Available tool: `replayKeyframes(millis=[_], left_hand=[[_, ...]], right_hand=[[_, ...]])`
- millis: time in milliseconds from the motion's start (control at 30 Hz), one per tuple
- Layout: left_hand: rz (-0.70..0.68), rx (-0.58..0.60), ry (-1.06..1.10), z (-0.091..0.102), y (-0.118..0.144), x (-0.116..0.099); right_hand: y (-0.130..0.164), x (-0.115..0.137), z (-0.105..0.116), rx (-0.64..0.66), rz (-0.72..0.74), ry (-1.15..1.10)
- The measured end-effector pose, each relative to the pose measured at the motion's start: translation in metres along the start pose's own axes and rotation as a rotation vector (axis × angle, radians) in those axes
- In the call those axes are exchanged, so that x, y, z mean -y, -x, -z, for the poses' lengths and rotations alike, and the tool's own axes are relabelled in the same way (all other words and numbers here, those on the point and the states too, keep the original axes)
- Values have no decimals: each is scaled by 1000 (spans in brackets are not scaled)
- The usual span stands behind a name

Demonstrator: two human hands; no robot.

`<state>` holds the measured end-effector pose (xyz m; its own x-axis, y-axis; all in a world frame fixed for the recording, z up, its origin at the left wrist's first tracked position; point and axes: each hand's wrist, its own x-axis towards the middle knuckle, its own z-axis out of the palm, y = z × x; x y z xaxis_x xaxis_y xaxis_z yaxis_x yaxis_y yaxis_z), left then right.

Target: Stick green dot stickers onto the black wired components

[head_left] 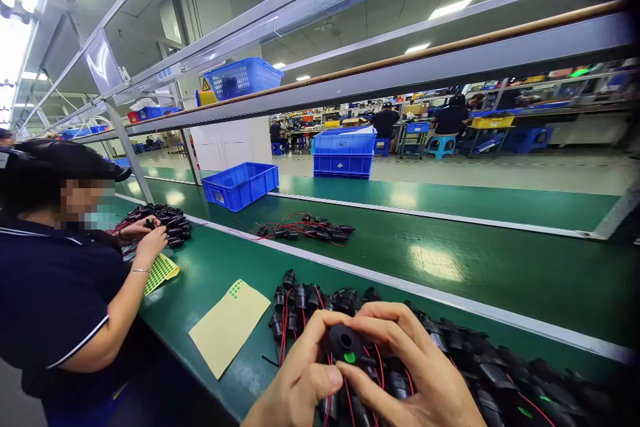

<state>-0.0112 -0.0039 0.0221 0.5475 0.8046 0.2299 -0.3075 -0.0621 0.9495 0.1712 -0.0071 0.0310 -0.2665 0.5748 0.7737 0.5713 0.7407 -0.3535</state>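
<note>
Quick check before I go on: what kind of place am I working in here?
Most likely an electronics assembly line in a factory. A long green conveyor belt runs past the bench, piles of black wired parts lie along it, blue plastic crates stand by, and a co-worker handles the same parts.

A yellow sticker sheet [229, 327] lies on the green counter [450, 267]; a blue crate [241, 185] and stacked blue crates [344, 153] stand beyond; a co-worker's sleeve [55, 293] is seen left.

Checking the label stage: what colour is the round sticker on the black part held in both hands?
Green, on the black part between the left hand and right hand; head view.
</note>
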Motion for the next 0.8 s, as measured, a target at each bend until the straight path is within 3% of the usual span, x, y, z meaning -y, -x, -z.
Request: replayKeyframes(millis=[167, 533, 800], left_hand=[[9, -92, -40, -7, 0, 6], [68, -120, -211, -12, 5, -8], [14, -114, -189, -13, 4, 2]], right_hand=[[4, -1, -4, -64, 138, 177], [8, 2, -7, -103, 179, 268], [16, 1, -12, -175, 185, 257]])
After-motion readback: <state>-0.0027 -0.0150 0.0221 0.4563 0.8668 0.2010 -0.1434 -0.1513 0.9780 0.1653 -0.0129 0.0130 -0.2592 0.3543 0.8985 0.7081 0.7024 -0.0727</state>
